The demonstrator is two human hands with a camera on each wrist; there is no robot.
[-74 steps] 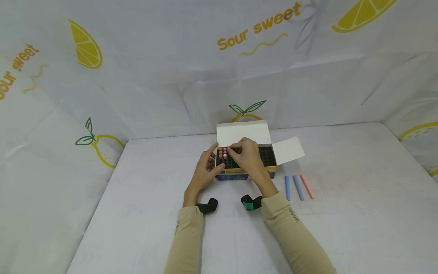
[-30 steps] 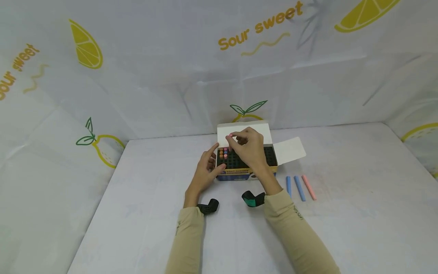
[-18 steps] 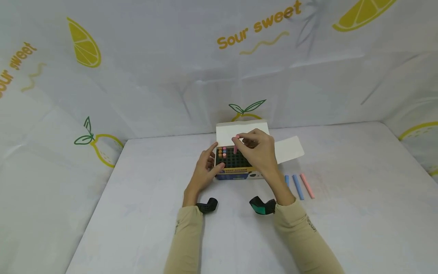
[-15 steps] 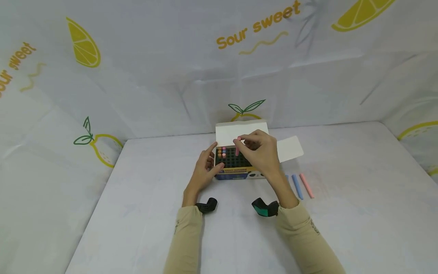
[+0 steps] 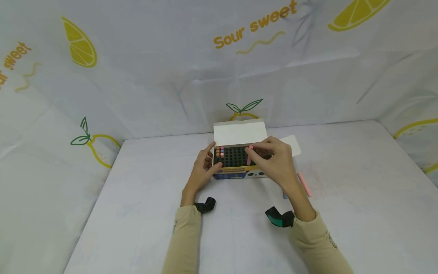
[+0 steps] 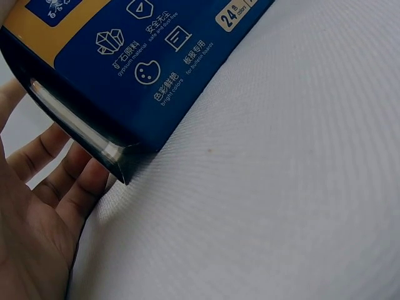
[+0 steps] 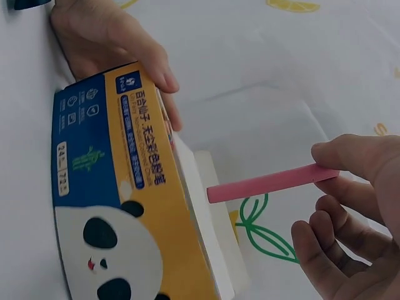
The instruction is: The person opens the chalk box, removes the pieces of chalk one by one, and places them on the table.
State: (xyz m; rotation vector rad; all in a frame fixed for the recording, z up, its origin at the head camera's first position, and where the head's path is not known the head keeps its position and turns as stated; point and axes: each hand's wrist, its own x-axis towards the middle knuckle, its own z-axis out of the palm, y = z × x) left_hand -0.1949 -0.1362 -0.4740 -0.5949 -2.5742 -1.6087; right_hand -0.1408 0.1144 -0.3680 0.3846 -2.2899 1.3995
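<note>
The chalk box [image 5: 234, 173], blue and yellow with a panda on its front [image 7: 106, 256], stands with its lid raised. Its black insert [image 5: 232, 160] is full of round holes; orange, pink and blue chalk ends [image 5: 220, 152] fill several at the left. My left hand [image 5: 200, 171] holds the box's left end, thumb at the front edge and fingers round the side, as the left wrist view shows too. Between thumb and forefinger my right hand [image 5: 277, 161] pinches a pink chalk stick [image 7: 269, 184] by its upper end. Its lower end is free, in front of the insert's right half.
The white lid [image 5: 239, 132] leans up behind the box, and a side flap [image 5: 291, 145] sticks out right. A loose pink chalk [image 5: 304, 184] lies on the white table [image 5: 232, 236], beside a blue one [image 5: 285, 196] mostly behind my right wrist. Printed cloth [image 5: 154, 76] hangs behind.
My right hand has lifted the pink chalk from the insert's left part and carried it to the right and toward me. It now covers most of the loose blue chalks. The left hand stays put.
</note>
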